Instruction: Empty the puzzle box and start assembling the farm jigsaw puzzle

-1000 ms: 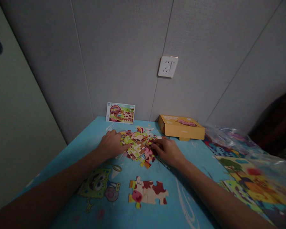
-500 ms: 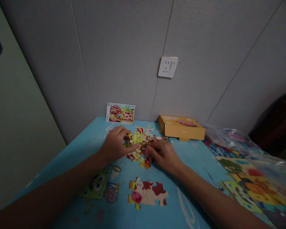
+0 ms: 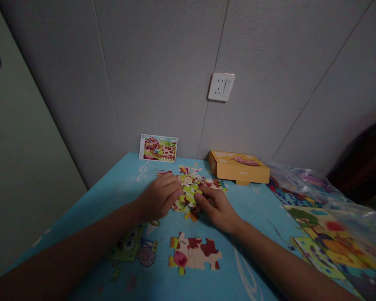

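Note:
My right hand pinches a green puzzle piece with white marks, over the heap of loose pieces. On the heap's left side lies my left hand, its fingers curled together; whatever it holds, if anything, is hidden. Nearer to me, several joined pieces form a cow section on the blue table cover. A picture card of a farm scene leans upright on the wall behind the heap.
A yellow box lies by the wall at the back right. Clear plastic wrapping and colourful picture sheets cover the right side. The blue cover has printed cartoon figures. A white socket is on the wall.
My left hand has moved right and slightly nearer to me, its fingers curling in. A green piece now shows at my right hand's fingertips, where a pinkish one was before.

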`<state>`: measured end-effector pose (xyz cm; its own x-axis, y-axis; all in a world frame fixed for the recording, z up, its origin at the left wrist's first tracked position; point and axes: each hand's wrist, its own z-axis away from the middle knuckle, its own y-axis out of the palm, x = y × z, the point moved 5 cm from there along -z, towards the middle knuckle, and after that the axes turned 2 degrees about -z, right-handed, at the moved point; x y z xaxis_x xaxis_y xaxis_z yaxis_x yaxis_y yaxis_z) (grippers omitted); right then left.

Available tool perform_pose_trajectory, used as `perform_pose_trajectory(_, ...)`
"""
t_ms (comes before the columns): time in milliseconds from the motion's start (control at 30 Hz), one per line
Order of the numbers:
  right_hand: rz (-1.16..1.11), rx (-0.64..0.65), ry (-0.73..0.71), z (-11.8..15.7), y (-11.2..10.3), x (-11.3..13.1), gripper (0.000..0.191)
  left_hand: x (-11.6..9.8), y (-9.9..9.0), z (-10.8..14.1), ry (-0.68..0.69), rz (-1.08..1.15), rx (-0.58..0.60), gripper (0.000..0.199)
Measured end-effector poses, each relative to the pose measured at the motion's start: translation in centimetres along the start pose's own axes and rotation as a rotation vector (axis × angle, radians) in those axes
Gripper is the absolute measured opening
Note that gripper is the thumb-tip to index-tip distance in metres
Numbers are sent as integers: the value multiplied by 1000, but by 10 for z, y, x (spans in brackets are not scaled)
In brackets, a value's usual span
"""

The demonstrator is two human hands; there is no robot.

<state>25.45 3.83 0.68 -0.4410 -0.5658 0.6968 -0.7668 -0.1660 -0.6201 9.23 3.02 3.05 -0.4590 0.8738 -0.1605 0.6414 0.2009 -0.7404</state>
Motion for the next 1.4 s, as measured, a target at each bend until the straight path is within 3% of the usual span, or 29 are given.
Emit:
perform_pose_trajectory(167, 5, 31, 7, 0, 1, -2, 34, -6, -3, 1, 68, 16, 9, 21)
perform_pose_trajectory(267, 22, 100, 5, 1, 4, 0, 32, -4, -4, 1, 31, -11, 2, 24)
perform_pose_trajectory(433, 50, 226, -133, 6, 13, 17, 29, 1, -8, 4, -45, 5, -30, 21)
perform_pose_trajectory(600, 90, 315, -139, 12, 25, 24, 29, -10, -4, 2, 43, 92, 96, 15)
perform_pose_trajectory(800, 169, 317, -182, 12, 27, 25, 23, -18, 4, 2, 96, 81, 245, 14)
perform_pose_trajectory(1167, 203, 349, -91, 12, 24, 16, 26, -15, 9, 4, 75, 101, 279, 7)
perform_pose_trajectory(1400, 253, 350, -122, 12, 23, 18, 21, -13, 11, 5, 77, 75, 286, 13)
